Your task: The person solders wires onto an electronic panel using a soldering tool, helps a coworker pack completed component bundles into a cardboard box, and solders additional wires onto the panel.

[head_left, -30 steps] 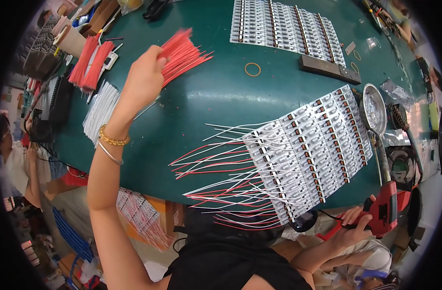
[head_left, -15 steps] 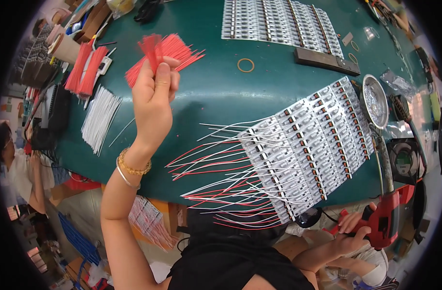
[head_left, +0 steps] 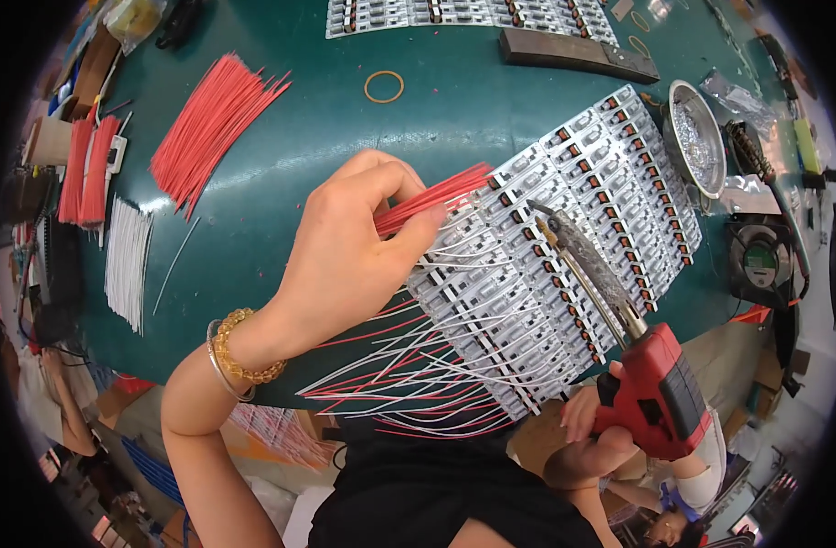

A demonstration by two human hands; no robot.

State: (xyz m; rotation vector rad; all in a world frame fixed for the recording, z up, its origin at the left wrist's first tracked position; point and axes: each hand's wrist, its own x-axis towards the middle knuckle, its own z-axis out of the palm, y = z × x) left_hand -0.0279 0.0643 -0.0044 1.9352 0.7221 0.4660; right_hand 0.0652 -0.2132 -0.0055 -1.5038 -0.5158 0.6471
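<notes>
My left hand [head_left: 340, 242] pinches a bundle of red wires [head_left: 441, 196] between thumb and fingers. Their far ends reach over the upper left corner of a circuit board panel [head_left: 514, 297]. My right hand [head_left: 587, 447] is wrapped around the grip of a red soldering gun [head_left: 660, 393]. Its dark tip slants up and left over the panel, close to the red wires; whether it touches the board I cannot tell. White and red wires [head_left: 395, 388] trail from the panel's left edge toward me, partly hidden behind my left hand.
A loose pile of red wires [head_left: 212, 128] and a stack of white wires [head_left: 127, 265] lie at the left. Behind the panel are a metal bar [head_left: 578, 57] and another board panel [head_left: 454, 13]. A metal bowl [head_left: 696, 137] and a small fan [head_left: 762, 256] stand at the right.
My left hand has come down and right from above the red pile to the panel's corner, bringing red wires. The soldering gun has swung up and left over the panel. The view has shifted.
</notes>
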